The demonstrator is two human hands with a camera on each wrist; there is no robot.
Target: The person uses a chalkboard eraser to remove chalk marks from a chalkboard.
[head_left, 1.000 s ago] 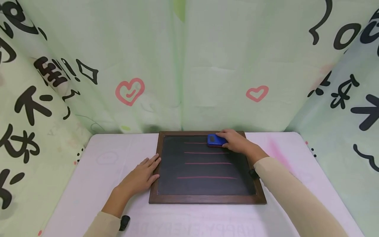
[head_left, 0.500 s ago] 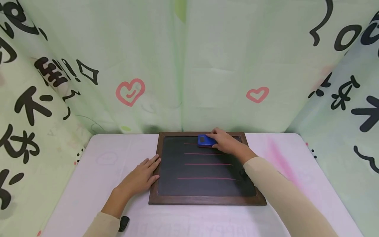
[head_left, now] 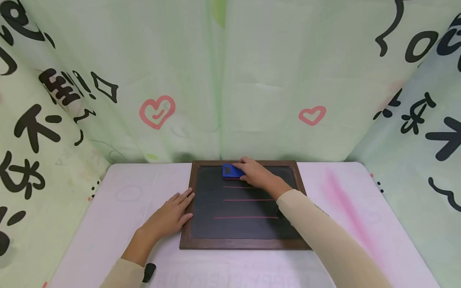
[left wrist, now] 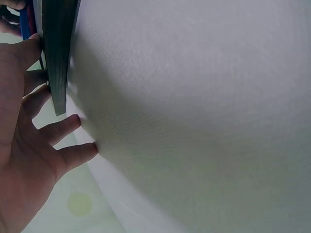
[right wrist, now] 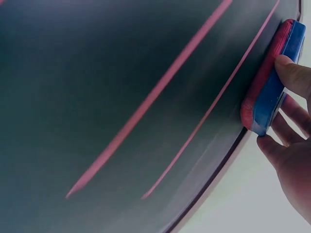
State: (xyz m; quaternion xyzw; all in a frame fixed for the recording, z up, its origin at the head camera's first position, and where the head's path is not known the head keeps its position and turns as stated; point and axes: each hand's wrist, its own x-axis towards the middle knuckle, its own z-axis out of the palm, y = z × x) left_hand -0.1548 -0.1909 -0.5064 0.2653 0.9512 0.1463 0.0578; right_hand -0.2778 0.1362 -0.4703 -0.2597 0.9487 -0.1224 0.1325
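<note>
A small blackboard (head_left: 234, 230) in a brown wooden frame lies on the table in the head view, with three pink chalk lines (head_left: 246, 217) across it. My right hand (head_left: 260, 176) grips a blue eraser (head_left: 229, 171) near the board's top edge, left of centre. In the right wrist view the red felt underside of the eraser (right wrist: 260, 73) faces the board, with the thumb on one side and fingers on the other. My left hand (head_left: 167, 216) rests with fingers spread against the frame's left side; two of its fingertips (left wrist: 87, 151) touch the tablecloth in the left wrist view.
A white cloth (head_left: 144, 180) with a pink smear at right covers the table. Pale green curtains (head_left: 259, 80) with hearts and black lettering stand behind and along both sides, close to the board's far edge.
My right hand has slid the eraser leftward along the top of the board. The topmost pink line, visible earlier left of the eraser, no longer shows. The left hand stays in place.
</note>
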